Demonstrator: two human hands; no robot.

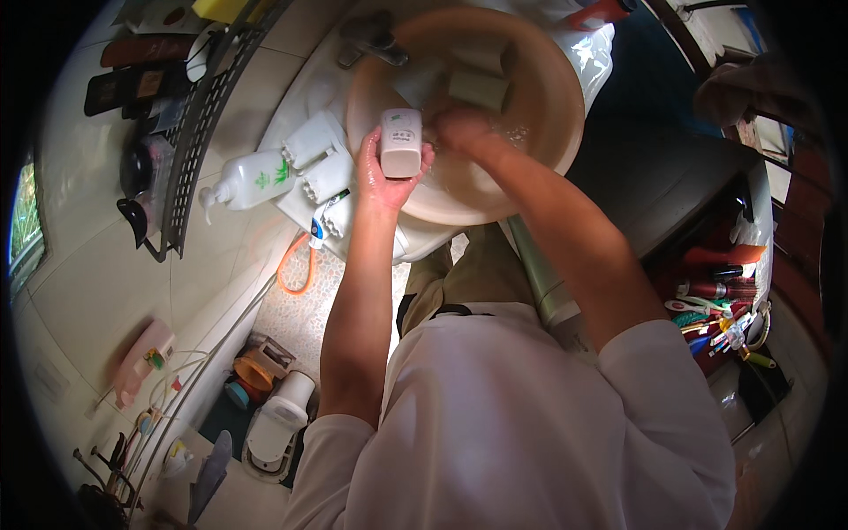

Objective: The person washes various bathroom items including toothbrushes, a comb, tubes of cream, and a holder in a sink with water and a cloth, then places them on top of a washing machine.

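Note:
My left hand point(380, 183) is wrapped round a pale, rounded-square plastic container point(401, 141) with small print on its side, holding it over the near left part of a peach-coloured basin point(565, 115). Beside it, my right hand point(461, 131) reaches into the basin. Motion smears its fingers, so what they do cannot be made out. Water fills part of the basin. In it, a pale rectangular piece point(478, 90) lies just beyond my right hand, with another pale shape point(481, 58) farther back.
A dark tap point(373, 37) stands at the basin's far left. Left of the basin are a white pump bottle point(256, 179) and several white tubes point(318, 163). A black perforated rack point(190, 132) is on the left wall. Brushes and combs point(720, 309) fill a holder at right.

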